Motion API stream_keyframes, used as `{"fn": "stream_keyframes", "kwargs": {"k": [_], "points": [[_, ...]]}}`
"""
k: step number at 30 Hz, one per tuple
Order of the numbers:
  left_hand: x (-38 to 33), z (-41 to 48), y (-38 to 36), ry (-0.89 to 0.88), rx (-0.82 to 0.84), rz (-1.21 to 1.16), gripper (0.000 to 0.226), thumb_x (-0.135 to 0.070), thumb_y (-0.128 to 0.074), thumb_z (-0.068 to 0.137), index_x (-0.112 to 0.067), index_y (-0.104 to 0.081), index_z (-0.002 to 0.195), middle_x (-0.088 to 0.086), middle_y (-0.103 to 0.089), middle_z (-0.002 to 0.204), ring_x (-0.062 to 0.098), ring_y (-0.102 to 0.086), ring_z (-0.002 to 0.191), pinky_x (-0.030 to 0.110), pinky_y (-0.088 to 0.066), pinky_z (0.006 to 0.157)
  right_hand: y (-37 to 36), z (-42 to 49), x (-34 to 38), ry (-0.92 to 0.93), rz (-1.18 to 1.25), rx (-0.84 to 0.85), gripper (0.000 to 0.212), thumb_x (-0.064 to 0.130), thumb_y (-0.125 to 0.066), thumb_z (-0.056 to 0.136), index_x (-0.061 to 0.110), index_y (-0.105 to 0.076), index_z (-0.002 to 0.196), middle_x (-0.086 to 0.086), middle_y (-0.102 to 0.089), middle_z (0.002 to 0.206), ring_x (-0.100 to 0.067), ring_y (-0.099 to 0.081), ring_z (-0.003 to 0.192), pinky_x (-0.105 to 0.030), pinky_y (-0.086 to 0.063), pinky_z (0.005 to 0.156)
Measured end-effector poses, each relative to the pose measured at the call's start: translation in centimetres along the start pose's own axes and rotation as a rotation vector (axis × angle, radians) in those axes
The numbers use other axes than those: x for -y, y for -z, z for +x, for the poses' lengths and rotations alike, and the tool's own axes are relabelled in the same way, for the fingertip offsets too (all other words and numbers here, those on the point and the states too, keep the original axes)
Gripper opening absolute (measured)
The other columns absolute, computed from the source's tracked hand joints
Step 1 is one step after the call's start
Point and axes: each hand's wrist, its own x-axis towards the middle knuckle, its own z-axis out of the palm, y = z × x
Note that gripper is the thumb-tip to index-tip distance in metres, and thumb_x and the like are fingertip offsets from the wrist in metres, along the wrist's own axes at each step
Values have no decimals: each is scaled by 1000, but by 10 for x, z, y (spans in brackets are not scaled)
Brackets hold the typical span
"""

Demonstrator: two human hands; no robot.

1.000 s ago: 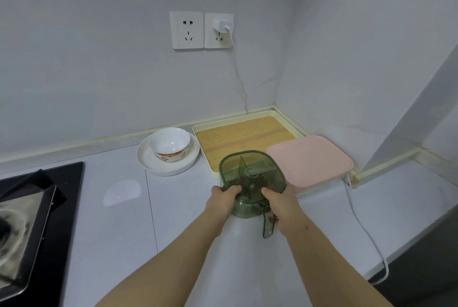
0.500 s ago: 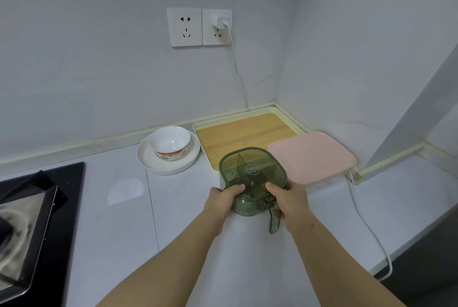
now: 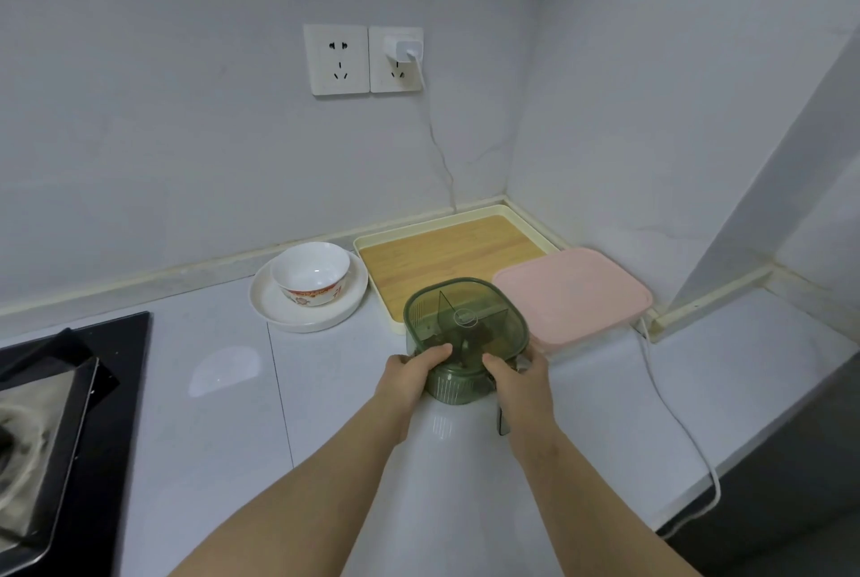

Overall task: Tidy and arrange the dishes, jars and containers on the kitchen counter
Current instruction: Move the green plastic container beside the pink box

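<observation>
White kitchen counter [image 3: 209, 437] runs into a corner of pale grey walls. At its left edge sits a black hob [image 3: 70, 390]. Against the back wall stands a white plate [image 3: 279, 320] with a white bowl [image 3: 311, 271] upright on it. Above, on the wall, is a double socket [image 3: 363, 59] with a white charger [image 3: 404, 50] plugged into its right half. Just right of the plate, in the back corner, lies a cream tray [image 3: 372, 241] with a wooden floor. Before the tray's near right corner is the green container [image 3: 465, 316], see-through, divided inside, upright, its base at the counter; whether it rests there or is lifted clear I cannot tell. The left hand [image 3: 409, 371] grips its left side, fingers curled round the wall, thumb over the near rim. The right hand [image 3: 516, 374] grips the right side likewise, thumb on the rim. A dark green handle [image 3: 502, 420] shows below the right hand. Just beside the container to the right lies a pink square lid [image 3: 572, 292], overlapping the tray. A white cable [image 3: 670, 413] trails along the counter to its right edge
</observation>
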Motion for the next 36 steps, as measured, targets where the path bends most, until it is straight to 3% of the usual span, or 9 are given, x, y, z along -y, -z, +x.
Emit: {"fn": "stream_keyframes", "kwargs": {"k": [4, 8, 11, 14, 18, 20, 26, 32, 36], "points": [[0, -2, -1, 2, 36, -34, 75, -54, -65, 77, -10, -41, 133, 7, -58, 123, 20, -55, 107, 29, -40, 85, -2, -1, 2, -43, 25, -1, 50, 14, -62, 81, 14, -44, 128, -4, -57, 121, -25, -56, 110, -47, -44, 100], [-3, -9, 2, 27, 44, -54, 73, -57, -52, 86, -14, -32, 141, 8, -46, 137, 23, -46, 119, 35, -35, 98, -5, -4, 11, -22, -93, -49, 40, 16, -59, 80, 19, -44, 117, -3, -55, 110, -27, -56, 104, -48, -44, 98], [-11, -17, 5, 10, -48, -109, 67, -49, -53, 89, -19, -26, 143, 8, -35, 146, 28, -36, 132, 45, -30, 106, -6, -9, 20, 44, -194, -83, 35, 21, -56, 79, 23, -43, 112, -4, -55, 113, -28, -54, 106, -49, -42, 98], [-23, -32, 11, -71, -167, -178, 54, -38, -56, 90, -21, -35, 137, 5, -39, 141, 26, -38, 129, 46, -32, 104, -16, -15, 26, 113, -199, -67, 56, 28, -55, 73, 23, -44, 127, -1, -55, 122, -27, -53, 113, -50, -42, 99], [-45, -54, 27, -125, -133, -252, 9, -29, -56, 91, -23, -53, 98, -3, -56, 108, 20, -52, 109, 40, -43, 93, -28, -26, 37, 175, -157, 10, 53, 25, -56, 84, 27, -39, 135, 8, -48, 133, -18, -48, 118, -48, -35, 106], [-54, -64, 40, -139, -113, -261, 4, -28, -55, 92, -27, -53, 89, -2, -60, 102, 21, -57, 105, 39, -46, 90, -33, -29, 41, 191, -180, 14, 49, 25, -56, 85, 28, -41, 132, 8, -49, 132, -19, -49, 116, -46, -35, 105], [-63, -80, 75, -209, -176, -306, 12, -27, -52, 93, -21, -57, 103, 2, -64, 99, 19, -62, 96, 34, -48, 85, -51, -45, 52, 198, -164, 11, 38, 20, -56, 86, 23, -51, 124, 3, -55, 117, -24, -50, 116, -42, -38, 100], [-46, -106, 107, -191, -302, -397, 15, -26, -53, 93, -19, -57, 106, 3, -64, 100, 20, -63, 96, 38, -49, 86, -87, -80, 55, 176, -38, 290, 23, 10, -54, 90, 15, -56, 113, 0, -56, 110, -15, -51, 96, -25, -38, 71], [-29, -136, 139, -213, -465, -462, 22, -24, -54, 93, -16, -57, 113, 4, -65, 102, 22, -63, 101, 39, -50, 87, -114, -104, 46, 183, -70, 486, 17, 10, -52, 90, 17, -57, 105, 8, -54, 92, -5, -49, 79, -16, -37, 64]]}}
